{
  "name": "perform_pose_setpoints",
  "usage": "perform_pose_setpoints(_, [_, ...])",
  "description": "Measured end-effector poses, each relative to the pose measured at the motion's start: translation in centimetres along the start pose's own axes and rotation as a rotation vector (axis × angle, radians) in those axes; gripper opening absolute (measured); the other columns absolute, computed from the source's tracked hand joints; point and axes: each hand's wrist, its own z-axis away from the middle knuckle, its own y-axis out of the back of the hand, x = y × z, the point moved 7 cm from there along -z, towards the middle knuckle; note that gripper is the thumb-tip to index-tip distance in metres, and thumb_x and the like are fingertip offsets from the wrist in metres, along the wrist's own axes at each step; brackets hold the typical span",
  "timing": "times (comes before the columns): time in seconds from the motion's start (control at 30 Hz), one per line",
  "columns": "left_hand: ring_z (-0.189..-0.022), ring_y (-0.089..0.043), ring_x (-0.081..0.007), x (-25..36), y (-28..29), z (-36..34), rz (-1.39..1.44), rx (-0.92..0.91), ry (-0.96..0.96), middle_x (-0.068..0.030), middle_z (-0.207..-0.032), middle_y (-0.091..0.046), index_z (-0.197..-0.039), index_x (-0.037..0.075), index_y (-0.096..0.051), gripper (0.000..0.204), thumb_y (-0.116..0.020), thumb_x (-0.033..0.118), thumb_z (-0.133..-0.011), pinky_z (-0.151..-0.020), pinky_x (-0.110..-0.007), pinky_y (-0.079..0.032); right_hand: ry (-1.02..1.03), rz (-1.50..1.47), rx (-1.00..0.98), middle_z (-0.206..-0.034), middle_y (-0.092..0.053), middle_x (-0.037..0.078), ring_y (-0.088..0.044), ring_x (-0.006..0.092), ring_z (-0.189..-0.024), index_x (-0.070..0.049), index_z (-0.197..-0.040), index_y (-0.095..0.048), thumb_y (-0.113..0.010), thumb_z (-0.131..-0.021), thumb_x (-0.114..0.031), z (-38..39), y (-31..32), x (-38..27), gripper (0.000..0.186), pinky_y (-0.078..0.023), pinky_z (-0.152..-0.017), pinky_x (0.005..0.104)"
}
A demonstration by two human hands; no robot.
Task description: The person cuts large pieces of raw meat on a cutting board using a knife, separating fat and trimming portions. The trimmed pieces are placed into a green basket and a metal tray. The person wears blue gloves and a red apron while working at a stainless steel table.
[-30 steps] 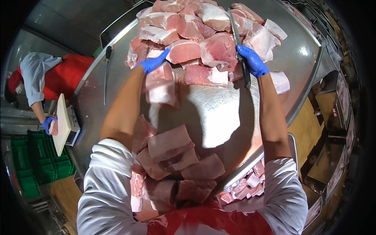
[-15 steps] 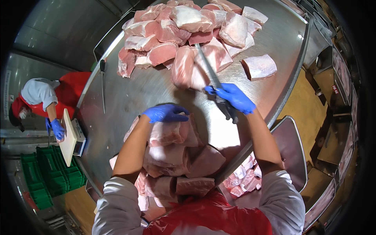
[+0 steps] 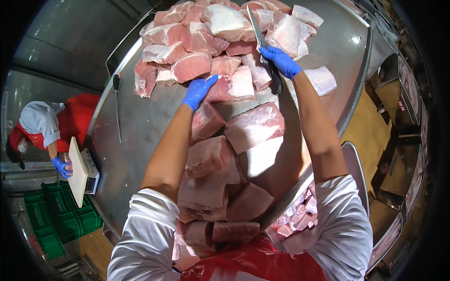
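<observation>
My right hand (image 3: 281,62) is closed round the black handle of a long knife (image 3: 256,27), its blade pointing away over the far heap of meat. With its thumb stretched out, my left hand (image 3: 198,92) grips the left end of a pork chunk (image 3: 229,87) at the near edge of that heap; some of its fingers are hidden. Just nearer lie a pale pork chunk (image 3: 255,127) and a redder pork chunk (image 3: 206,122). Closer to my red apron, more pork chunks (image 3: 202,196) are piled between my forearms.
Raw pork (image 3: 192,65) is heaped at the far side of the metal table (image 3: 145,126). Another knife (image 3: 117,107) lies at the left. Beyond it, a person (image 3: 42,117) works at a white board (image 3: 78,173) beside green crates (image 3: 63,210). A bin of meat pieces (image 3: 297,213) stands below the near-right edge.
My left hand has left the near pile and reached forward to the far heap. My right hand has carried the knife farther away. Two chunks now lie in the middle, nearer than before.
</observation>
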Motion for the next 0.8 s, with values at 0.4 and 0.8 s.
perform_pose_setpoints(0.4, [-0.112,-0.061,-0.0166,-0.7,-4.0,2.9,0.340,-0.584,-0.122,-0.0055,-0.117,-0.067,-0.128,0.003,-0.061,0.045,-0.071,0.014,-0.085,-0.098,-0.030,-0.048,-0.075,-0.294,-0.177,-0.124,-0.069,0.016,-0.065,0.0143,-0.099,-0.001,-0.126,-0.057,-0.060,-0.102,-0.036,3.6,-4.3,2.0,0.042,-0.053,-0.089,0.0276])
perform_pose_setpoints(0.8, [-0.094,-0.063,-0.0194,-11.8,6.3,22.1,0.339,-0.409,0.151,-0.0066,-0.098,-0.067,-0.131,0.005,-0.058,0.050,-0.071,0.016,-0.083,-0.088,-0.034,-0.051,-0.161,-0.400,-0.456,-0.098,-0.068,0.005,-0.058,0.0083,-0.085,0.003,-0.115,-0.071,-0.064,-0.101,-0.026,17.3,-20.8,3.5,0.033,-0.050,-0.077,0.0223])
